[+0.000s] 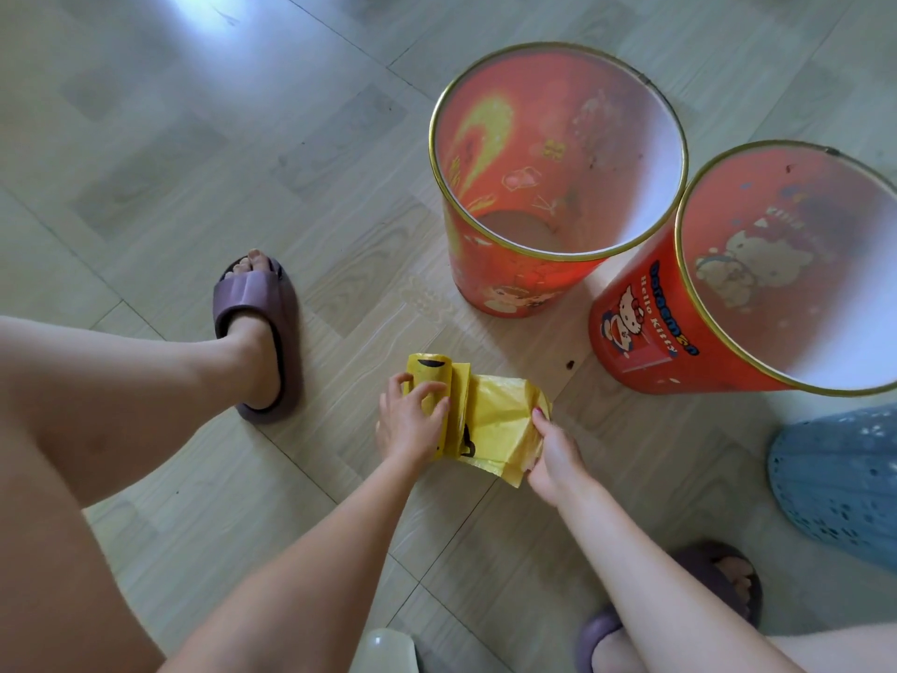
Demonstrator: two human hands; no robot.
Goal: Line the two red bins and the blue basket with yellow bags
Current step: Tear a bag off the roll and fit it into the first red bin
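A roll of yellow bags (433,377) lies on the floor in front of me. My left hand (410,420) grips the roll from above. My right hand (553,451) pinches the free end of an unrolled yellow bag (500,425) that stretches to the right of the roll. Two unlined red bins stand upright side by side beyond it: one (514,284) in the middle and one with cartoon prints (636,332) to its right. At the right edge the blue basket (835,483) shows only in part.
The floor is pale wood-pattern tile (194,138). My left foot in a purple slipper (255,332) stands left of the roll, my right slipper (679,599) near the bottom right. A pale translucent object (386,650) sits at the bottom edge.
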